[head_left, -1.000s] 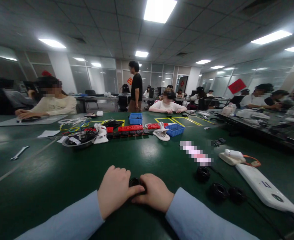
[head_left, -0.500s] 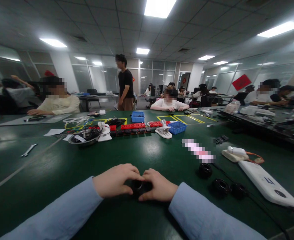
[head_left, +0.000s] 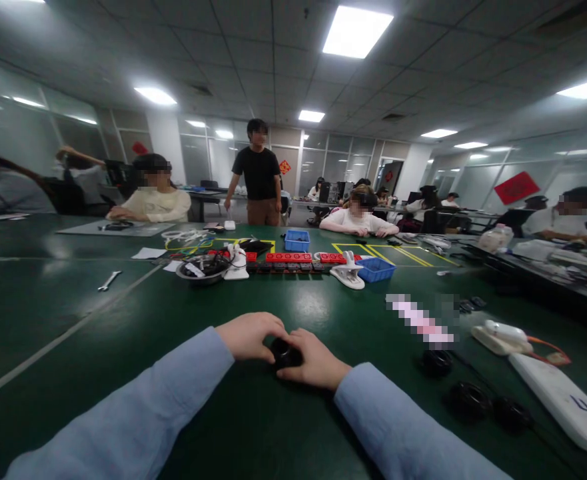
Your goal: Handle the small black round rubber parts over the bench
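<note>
Close to me over the green table, a small black ring-shaped piece (head_left: 287, 355) sits between both hands, and its exact kind cannot be made out. My left hand (head_left: 250, 335) curls round its left side, thumb and fingers closed on it. From the right, my right hand (head_left: 317, 360) grips the same piece, with fingers over its top and the thumb low in front. Fingers hide part of its rim. Similar black rings (head_left: 436, 362) lie to the right, near a long white device (head_left: 563, 400) with a cable.
Ahead stand a metal bowl (head_left: 200, 273) of black cables, a white clamp (head_left: 349, 273), a red power strip (head_left: 288, 257) and a blue basket (head_left: 376, 269). A wrench (head_left: 109, 281) lies left. A standing person (head_left: 257, 177) and several seated people are beyond.
The view has swung left, so the table things appear farther right and lower. Both hands stay round the black piece, now slightly farther forward. The standing person has turned towards me.
</note>
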Motion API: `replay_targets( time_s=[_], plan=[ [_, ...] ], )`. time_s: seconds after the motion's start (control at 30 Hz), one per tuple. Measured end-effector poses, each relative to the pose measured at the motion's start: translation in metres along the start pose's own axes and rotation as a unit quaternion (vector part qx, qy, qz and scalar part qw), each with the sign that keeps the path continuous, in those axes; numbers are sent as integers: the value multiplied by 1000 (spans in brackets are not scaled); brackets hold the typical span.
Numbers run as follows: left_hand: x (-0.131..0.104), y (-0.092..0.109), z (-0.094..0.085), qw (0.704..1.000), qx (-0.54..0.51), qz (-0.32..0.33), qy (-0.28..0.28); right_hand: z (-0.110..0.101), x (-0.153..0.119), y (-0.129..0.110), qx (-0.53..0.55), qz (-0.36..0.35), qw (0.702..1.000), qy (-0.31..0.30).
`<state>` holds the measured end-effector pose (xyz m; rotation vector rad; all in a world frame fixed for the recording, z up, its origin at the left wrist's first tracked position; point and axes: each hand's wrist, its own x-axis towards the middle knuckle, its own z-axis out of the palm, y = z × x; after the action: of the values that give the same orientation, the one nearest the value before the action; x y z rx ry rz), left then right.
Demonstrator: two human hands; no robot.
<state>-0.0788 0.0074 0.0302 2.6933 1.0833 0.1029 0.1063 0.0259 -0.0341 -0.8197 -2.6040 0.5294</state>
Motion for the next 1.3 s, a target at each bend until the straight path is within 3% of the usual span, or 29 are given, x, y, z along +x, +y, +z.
replay_targets(
  time_s=[0.13,0.47,0.63,0.73,0.87,1.03,1.13,1.3],
  plan=[
    [-4,-2,1,998,14,-51,17,9,6,0,-3,36,999,22],
    [13,31,15,964,140,-209,84,8,0,0,-76,108,990,43],
    [17,32,18,959,138,-234,78,6,-4,2,-69,117,990,42],
    [13,27,12,966,107,-220,80,4,-6,3,-53,106,992,34],
    [6,18,1,988,27,-129,83,-4,-8,4,-40,83,996,-1],
    [1,11,-4,999,-35,-35,4,-15,-10,4,-4,58,996,-62],
    [2,11,-1,999,-37,-7,-25,-20,-10,5,18,43,995,-93],
    [4,15,2,1000,-20,-4,-8,-20,-10,7,51,34,992,-108]
  ],
)
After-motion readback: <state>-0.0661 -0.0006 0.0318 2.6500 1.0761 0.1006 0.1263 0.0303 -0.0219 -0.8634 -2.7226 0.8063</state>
